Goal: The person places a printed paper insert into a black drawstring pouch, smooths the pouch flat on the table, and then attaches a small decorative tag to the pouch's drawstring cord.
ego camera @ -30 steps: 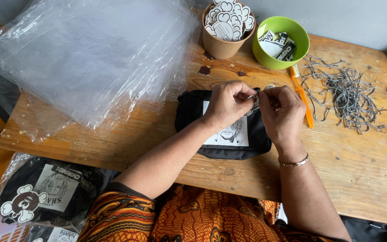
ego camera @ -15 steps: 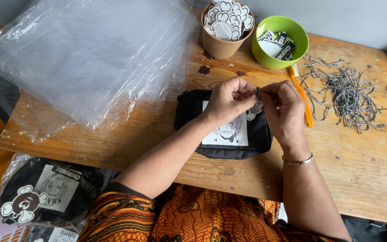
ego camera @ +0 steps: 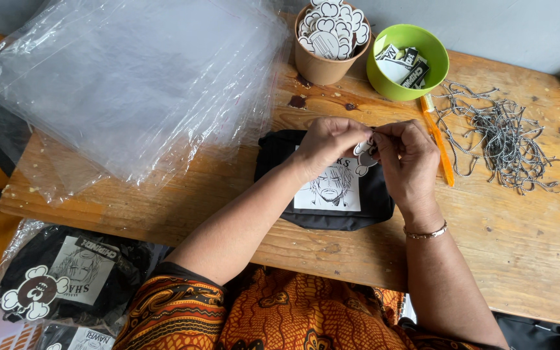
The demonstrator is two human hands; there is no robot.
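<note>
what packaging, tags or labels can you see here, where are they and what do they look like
Stack of clear plastic bags: table's left, crinkled.
White cloud-shaped paper tags: in the brown paper cup, black-outlined.
Black and white rectangular labels: in the green bowl.
White drawn-face patch: on the black pouch, under both hands.
Bagged black pouches: lower left, skull-shaped tag.

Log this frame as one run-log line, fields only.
left hand: pinching white cutout tag | right hand: pinching same tag | under hands: black pouch | nearby: ball chains, green bowl, plastic bags
</note>
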